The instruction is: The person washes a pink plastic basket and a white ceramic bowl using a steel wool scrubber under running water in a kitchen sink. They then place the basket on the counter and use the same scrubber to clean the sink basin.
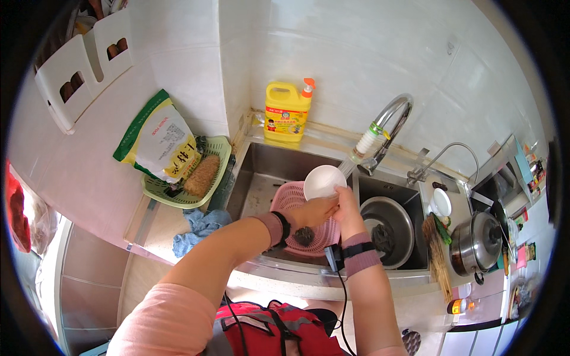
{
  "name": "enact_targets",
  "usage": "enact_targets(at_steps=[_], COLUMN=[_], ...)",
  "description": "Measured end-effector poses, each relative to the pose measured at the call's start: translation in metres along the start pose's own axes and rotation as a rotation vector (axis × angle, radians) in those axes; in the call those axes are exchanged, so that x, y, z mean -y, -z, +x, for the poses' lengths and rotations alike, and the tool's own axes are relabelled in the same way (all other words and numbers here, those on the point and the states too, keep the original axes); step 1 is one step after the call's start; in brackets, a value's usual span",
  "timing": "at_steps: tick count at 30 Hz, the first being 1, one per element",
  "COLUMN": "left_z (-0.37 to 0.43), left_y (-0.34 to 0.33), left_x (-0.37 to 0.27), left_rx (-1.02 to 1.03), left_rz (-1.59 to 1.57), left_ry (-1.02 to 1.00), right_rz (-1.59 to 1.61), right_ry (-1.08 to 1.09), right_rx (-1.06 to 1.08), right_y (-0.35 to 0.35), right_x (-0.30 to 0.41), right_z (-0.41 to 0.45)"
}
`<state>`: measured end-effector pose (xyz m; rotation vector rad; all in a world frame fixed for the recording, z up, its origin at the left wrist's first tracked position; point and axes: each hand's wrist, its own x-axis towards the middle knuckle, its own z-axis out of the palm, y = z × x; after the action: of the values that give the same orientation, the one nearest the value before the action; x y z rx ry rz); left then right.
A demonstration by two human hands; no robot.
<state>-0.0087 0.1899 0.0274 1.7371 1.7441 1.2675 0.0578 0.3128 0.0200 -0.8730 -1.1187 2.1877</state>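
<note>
Over the left sink basin, a small white bowl is tilted under the running stream from the white faucet nozzle. My right hand grips the bowl's lower right rim. My left hand lies against the bowl's near edge; whether it also grips is hidden. Beneath both hands sits a pink plastic basket with a dark scouring pad in it. The right basin holds a round metal pot with something dark inside.
A yellow detergent jug stands behind the sink. At left are a green basket with a bag and brown scrubber, and a blue cloth. A brush of split sticks, a white bowl and a lidded pot stand right.
</note>
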Motion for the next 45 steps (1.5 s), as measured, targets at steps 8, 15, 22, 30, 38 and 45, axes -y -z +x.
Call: enact_targets(at_steps=[8, 15, 22, 30, 38, 45], left_z=[0.007, -0.022, -0.01, -0.009, -0.027, -0.007], left_y=[0.024, 0.044, -0.011, 0.031, 0.052, 0.0], left_x=[-0.005, 0.047, 0.015, 0.026, 0.039, -0.003], left_rx=[0.521, 0.219, 0.014, 0.405, 0.215, 0.141], left_rz=[0.896, 0.827, -0.072, 0.994, 0.901, 0.025], left_ry=[-0.109, -0.435, 0.028, -0.312, -0.401, 0.104], right_rz=[-0.068, -0.233, -0.223, -0.048, -0.302, -0.103], right_ry=[0.006, -0.259, 0.053, -0.032, -0.281, -0.077], right_rx=[-0.022, -0.012, 0.052, 0.018, 0.058, 0.005], right_y=[0.007, -0.016, 0.005, -0.013, -0.012, 0.016], right_x=[-0.011, 0.016, -0.018, -0.001, 0.021, -0.016], right_z=[0.005, -0.025, 0.012, -0.022, -0.032, 0.008])
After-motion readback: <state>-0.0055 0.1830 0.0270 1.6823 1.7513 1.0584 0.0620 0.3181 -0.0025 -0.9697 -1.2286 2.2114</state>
